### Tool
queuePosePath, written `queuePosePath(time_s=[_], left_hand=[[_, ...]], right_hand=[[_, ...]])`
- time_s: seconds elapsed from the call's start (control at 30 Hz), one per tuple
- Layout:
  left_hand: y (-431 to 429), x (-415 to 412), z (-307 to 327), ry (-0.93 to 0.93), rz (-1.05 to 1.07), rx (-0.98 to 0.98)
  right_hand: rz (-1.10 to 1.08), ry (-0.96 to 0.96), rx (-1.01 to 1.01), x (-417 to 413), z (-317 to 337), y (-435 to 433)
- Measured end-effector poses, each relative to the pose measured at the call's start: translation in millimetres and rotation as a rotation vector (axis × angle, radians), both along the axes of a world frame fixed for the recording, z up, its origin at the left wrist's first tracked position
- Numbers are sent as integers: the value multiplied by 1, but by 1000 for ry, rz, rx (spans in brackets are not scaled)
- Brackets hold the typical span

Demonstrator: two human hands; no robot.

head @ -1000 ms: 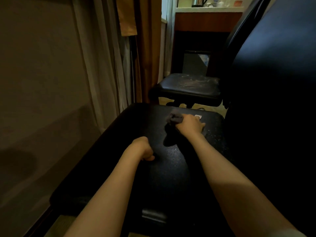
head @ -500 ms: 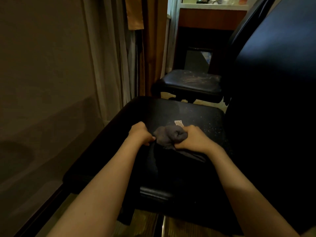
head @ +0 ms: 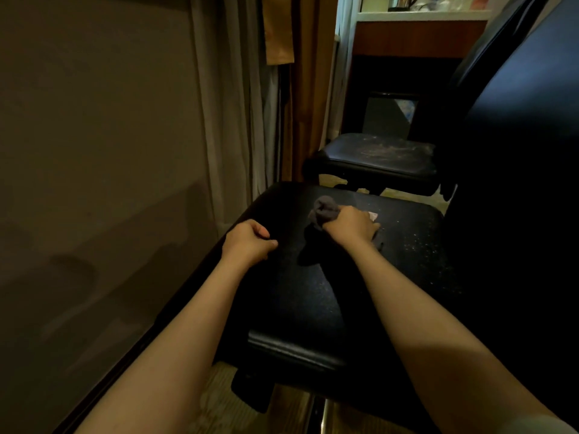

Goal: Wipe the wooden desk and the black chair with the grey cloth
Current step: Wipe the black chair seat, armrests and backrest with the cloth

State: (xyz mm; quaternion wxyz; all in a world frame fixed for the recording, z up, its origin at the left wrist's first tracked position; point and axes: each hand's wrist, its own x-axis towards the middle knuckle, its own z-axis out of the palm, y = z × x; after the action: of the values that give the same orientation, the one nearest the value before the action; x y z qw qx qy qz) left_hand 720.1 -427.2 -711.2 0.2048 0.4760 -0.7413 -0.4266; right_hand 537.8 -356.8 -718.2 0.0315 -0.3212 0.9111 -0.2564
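Note:
The black chair's seat [head: 329,296] fills the lower middle of the view, with its tall dark backrest [head: 520,183] on the right. My right hand [head: 352,227] presses the bunched grey cloth [head: 324,211] onto the far part of the seat. A small white tag [head: 373,216] pokes out beside the hand. My left hand [head: 249,241] is curled into a loose fist at the seat's left edge and holds nothing. Pale specks dot the seat's right side. The wooden desk [head: 416,37] stands at the top right, behind the chairs.
A second black seat [head: 379,156] with dusty marks stands just beyond the chair. A beige wall [head: 94,151] and hanging curtains [head: 250,104] close off the left. A kettle [head: 401,1] sits on the desk top. The chair's metal post [head: 326,415] shows below the seat.
My right hand has pushed the cloth away from me toward the far part of the seat. My left hand has drawn apart from the cloth to the seat's left edge.

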Motion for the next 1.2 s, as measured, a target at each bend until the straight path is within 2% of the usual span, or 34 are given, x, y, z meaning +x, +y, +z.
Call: queuePosePath(time_s=[0.13, 0.27, 0.37, 0.53, 0.67, 0.8, 1.03, 1.2], left_hand=[[-6, 18, -3, -30, 39, -41], [-7, 25, 3, -168, 15, -68], [-5, 24, 3, -281, -39, -93], [3, 18, 1, -354, -35, -147], [16, 16, 7, -419, -54, -238], [30, 5, 9, -264, -138, -227], [50, -21, 17, -207, -159, -328], [74, -50, 22, -243, -340, -324]], right_hand=[[88, 25, 37, 8, 2, 1], [444, -117, -21, 46, 8, 33], [603, -106, -42, 68, 8, 59], [645, -191, -49, 59, 2, 102], [522, -97, -81, 58, 11, 108], [360, -52, -45, 55, 11, 81], [525, -169, -41, 55, 11, 124], [585, -178, -17, 56, 13, 162]])
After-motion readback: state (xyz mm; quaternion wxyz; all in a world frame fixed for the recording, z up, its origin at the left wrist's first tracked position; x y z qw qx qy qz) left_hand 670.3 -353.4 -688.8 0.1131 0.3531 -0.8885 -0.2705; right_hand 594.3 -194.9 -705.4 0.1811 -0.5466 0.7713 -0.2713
